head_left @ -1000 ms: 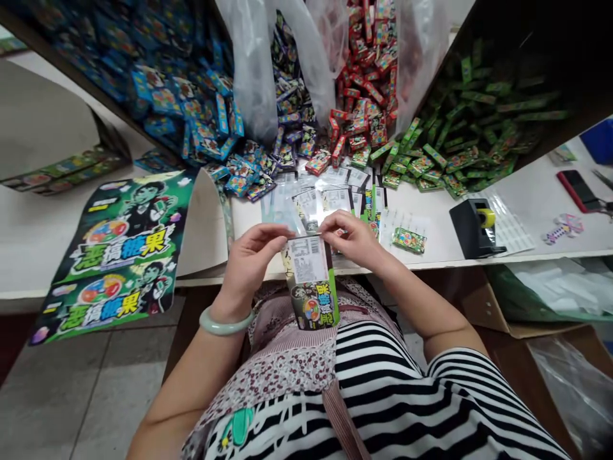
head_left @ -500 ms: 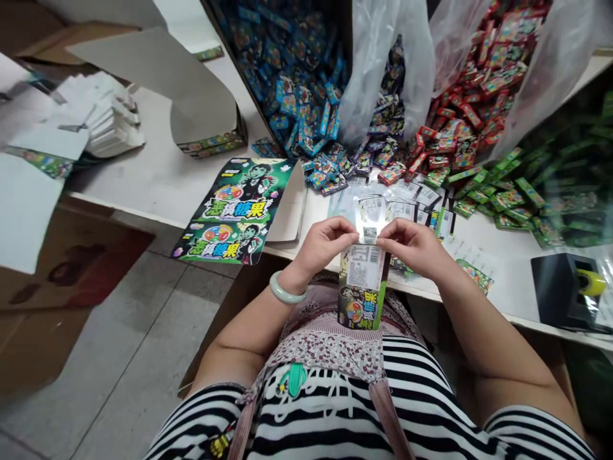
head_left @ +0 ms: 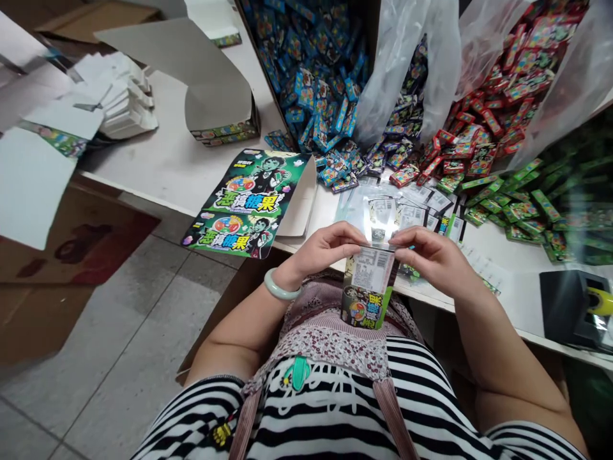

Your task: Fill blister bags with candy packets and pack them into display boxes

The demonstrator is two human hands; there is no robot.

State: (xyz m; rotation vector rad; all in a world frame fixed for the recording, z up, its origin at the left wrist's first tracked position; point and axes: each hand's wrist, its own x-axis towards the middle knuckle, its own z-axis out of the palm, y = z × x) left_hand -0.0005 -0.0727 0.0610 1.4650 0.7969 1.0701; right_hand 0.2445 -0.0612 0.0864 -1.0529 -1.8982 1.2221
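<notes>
A printed plastic pouch (head_left: 366, 306) with a label and a clear top hangs in front of my apron at the table edge. On the left of its upper edge, my left hand (head_left: 328, 249) is pinched shut, a pale green bangle on the wrist. My right hand (head_left: 433, 262) pinches the opposite side of that edge between thumb and fingers. Just beyond my hands, more flat pouches (head_left: 438, 202) with barcodes lie overlapped on the white table.
Small blue candy boxes (head_left: 335, 167) spill toward me, beside purple, red (head_left: 460, 144) and green boxes (head_left: 520, 211). A large printed display box (head_left: 234, 207) overhangs the table edge on the left. A tape dispenser (head_left: 572, 310) stands at the right; folded cartons (head_left: 127, 96) lie far left.
The view has shifted, so the table things appear farther right. My fingertips are slightly farther apart along the pouch's upper edge, and both hands still grip it.
</notes>
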